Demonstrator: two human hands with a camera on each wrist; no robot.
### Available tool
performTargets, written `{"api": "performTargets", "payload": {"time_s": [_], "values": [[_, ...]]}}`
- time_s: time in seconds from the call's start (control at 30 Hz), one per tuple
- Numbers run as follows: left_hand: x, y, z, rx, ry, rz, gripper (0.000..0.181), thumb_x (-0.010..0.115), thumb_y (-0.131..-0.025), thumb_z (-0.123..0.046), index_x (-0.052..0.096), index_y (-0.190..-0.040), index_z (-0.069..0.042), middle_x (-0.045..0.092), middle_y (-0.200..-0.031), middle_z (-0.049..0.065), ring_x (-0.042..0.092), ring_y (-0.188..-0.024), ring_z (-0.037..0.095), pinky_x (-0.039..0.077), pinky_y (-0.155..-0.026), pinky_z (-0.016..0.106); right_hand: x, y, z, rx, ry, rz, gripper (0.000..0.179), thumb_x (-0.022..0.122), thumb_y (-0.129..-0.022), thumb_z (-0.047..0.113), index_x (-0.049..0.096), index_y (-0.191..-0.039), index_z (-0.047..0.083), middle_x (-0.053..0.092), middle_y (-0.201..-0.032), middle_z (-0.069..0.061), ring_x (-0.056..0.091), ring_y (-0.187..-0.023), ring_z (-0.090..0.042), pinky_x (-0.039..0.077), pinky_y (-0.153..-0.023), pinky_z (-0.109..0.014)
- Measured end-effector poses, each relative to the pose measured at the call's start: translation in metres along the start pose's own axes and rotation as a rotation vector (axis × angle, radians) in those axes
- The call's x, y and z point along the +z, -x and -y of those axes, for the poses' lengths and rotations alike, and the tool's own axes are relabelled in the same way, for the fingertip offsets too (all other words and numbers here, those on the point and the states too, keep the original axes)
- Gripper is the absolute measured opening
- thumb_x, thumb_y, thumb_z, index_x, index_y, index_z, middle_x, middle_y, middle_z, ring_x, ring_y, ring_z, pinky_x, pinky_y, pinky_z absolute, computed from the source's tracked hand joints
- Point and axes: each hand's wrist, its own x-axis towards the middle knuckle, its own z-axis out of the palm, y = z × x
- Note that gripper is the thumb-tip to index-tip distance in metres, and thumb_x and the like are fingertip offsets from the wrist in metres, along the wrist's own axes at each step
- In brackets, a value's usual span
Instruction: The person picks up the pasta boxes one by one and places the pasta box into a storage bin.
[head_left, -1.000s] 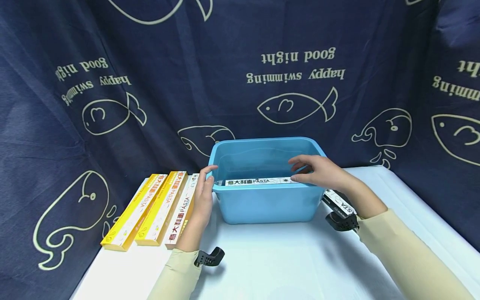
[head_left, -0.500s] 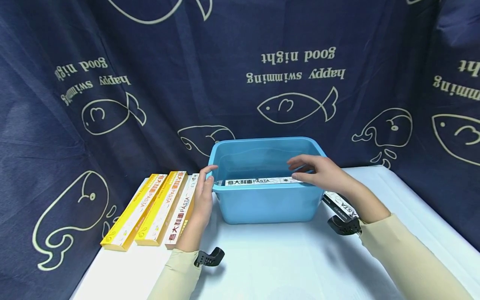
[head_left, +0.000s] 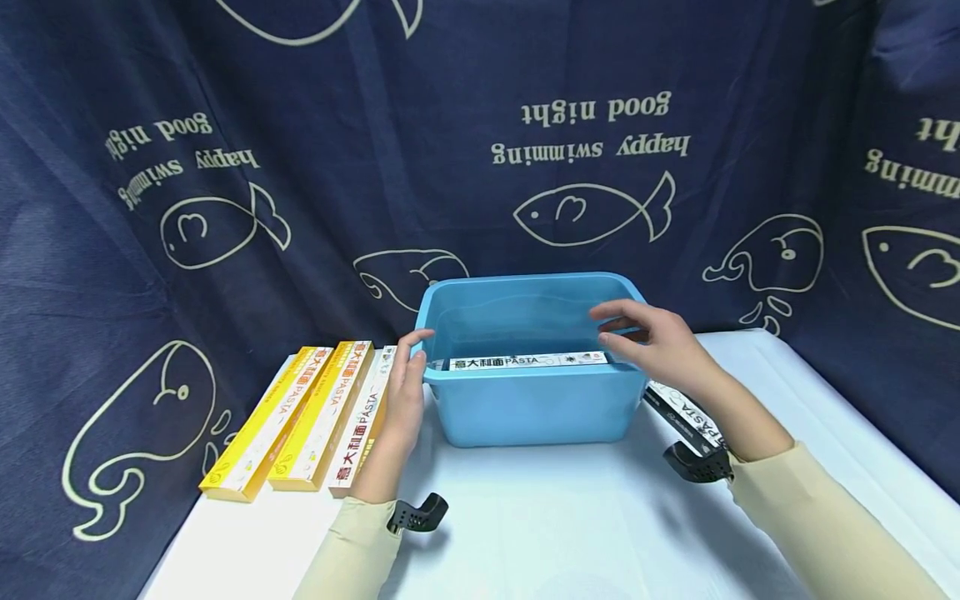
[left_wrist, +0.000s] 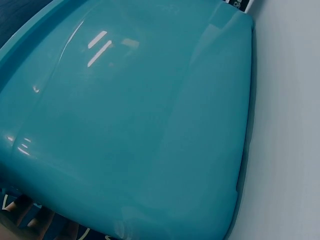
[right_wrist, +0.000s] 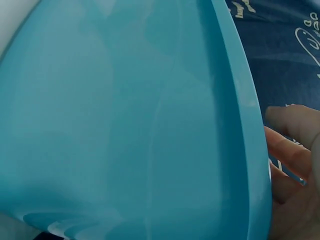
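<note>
A light blue plastic bin stands on the white table, rim up. Inside it, along the near wall, lies a long white pasta box, its lettered edge showing just above the near rim. My left hand holds the bin's left rim near the front corner, index fingertip over the edge. Over the bin's right end hovers my right hand, fingers loosely curved with nothing between them, a little right of the box's end. In the right wrist view, its fingers show beyond the bin's rim.
Left of the bin, two yellow pasta boxes and a white-topped one lie side by side. Another black-and-white pasta box lies to the right, partly under my right forearm. A dark blue fish-print curtain hangs behind.
My right hand has let go of the white pasta box's right end and moved slightly right and up. My left hand has stayed at the bin's rim.
</note>
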Motion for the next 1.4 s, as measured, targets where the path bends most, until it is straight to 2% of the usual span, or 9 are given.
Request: {"api": "performTargets", "payload": {"time_s": [0.2, 0.37, 0.53, 0.67, 0.87, 1.13, 1.4], "values": [[0.001, -0.001, 0.000, 0.006, 0.005, -0.005, 0.044, 0.036, -0.101, -0.042, 0.048, -0.140, -0.025, 0.038, -0.158, 0.002, 0.032, -0.145, 0.023, 0.021, -0.120, 0.058, 0.000, 0.010, -0.003, -0.036, 0.024, -0.120, 0.031, 0.062, -0.099, 0.019, 0.063, -0.130, 0.019, 0.066, -0.128, -0.003, 0.067, -0.111, -0.025, 0.045, -0.085, -0.006], [0.001, -0.001, -0.001, 0.006, 0.006, -0.016, 0.043, 0.036, -0.101, -0.041, 0.049, -0.139, -0.024, 0.039, -0.156, 0.002, 0.032, -0.144, 0.022, 0.022, -0.120, 0.057, -0.002, 0.016, -0.004, -0.069, 0.040, -0.223, 0.039, 0.063, -0.097, 0.012, 0.060, -0.135, 0.016, 0.063, -0.131, -0.006, 0.066, -0.110, -0.025, 0.045, -0.085, -0.005], [0.002, 0.000, -0.002, 0.004, 0.008, -0.013, 0.043, 0.035, -0.102, -0.040, 0.049, -0.140, -0.024, 0.039, -0.156, 0.002, 0.032, -0.144, 0.022, 0.022, -0.120, 0.057, -0.005, 0.022, -0.007, -0.095, 0.033, -0.279, 0.047, 0.066, -0.093, 0.006, 0.057, -0.138, 0.014, 0.059, -0.135, -0.008, 0.061, -0.113, -0.008, 0.047, -0.087, -0.004], [0.002, 0.000, -0.003, -0.001, 0.001, -0.006, 0.044, 0.035, -0.102, -0.040, 0.048, -0.141, -0.024, 0.038, -0.157, 0.002, 0.032, -0.145, 0.023, 0.021, -0.120, 0.057, -0.006, 0.028, -0.011, -0.119, 0.029, -0.308, 0.049, 0.067, -0.091, 0.000, 0.057, -0.137, 0.010, 0.058, -0.133, -0.011, 0.055, -0.112, 0.006, 0.045, -0.088, -0.003], [0.001, 0.000, -0.002, 0.002, -0.003, -0.007, 0.043, 0.034, -0.102, -0.039, 0.048, -0.141, -0.024, 0.039, -0.156, 0.001, 0.032, -0.145, 0.023, 0.021, -0.120, 0.056, -0.011, 0.040, -0.017, -0.114, 0.053, -0.361, 0.050, 0.067, -0.088, -0.005, 0.057, -0.136, 0.007, 0.058, -0.132, -0.012, 0.050, -0.111, 0.017, 0.042, -0.090, 0.000], [0.000, 0.000, 0.000, 0.004, -0.012, -0.013, 0.042, 0.034, -0.103, -0.037, 0.048, -0.141, -0.023, 0.040, -0.156, 0.001, 0.032, -0.144, 0.022, 0.022, -0.120, 0.055, -0.019, 0.056, -0.028, -0.107, 0.053, -0.380, 0.053, 0.070, -0.086, -0.005, 0.059, -0.135, 0.009, 0.059, -0.130, -0.010, 0.054, -0.109, 0.014, 0.042, -0.087, 0.002], [0.000, 0.000, 0.001, 0.004, -0.005, -0.008, 0.042, 0.035, -0.103, -0.037, 0.048, -0.141, -0.024, 0.039, -0.156, 0.001, 0.032, -0.145, 0.022, 0.022, -0.120, 0.056, -0.023, 0.073, -0.038, -0.024, 0.093, -0.361, 0.061, 0.073, -0.087, 0.002, 0.051, -0.143, 0.011, 0.057, -0.135, -0.013, 0.047, -0.110, 0.021, 0.038, -0.087, 0.003]]}}
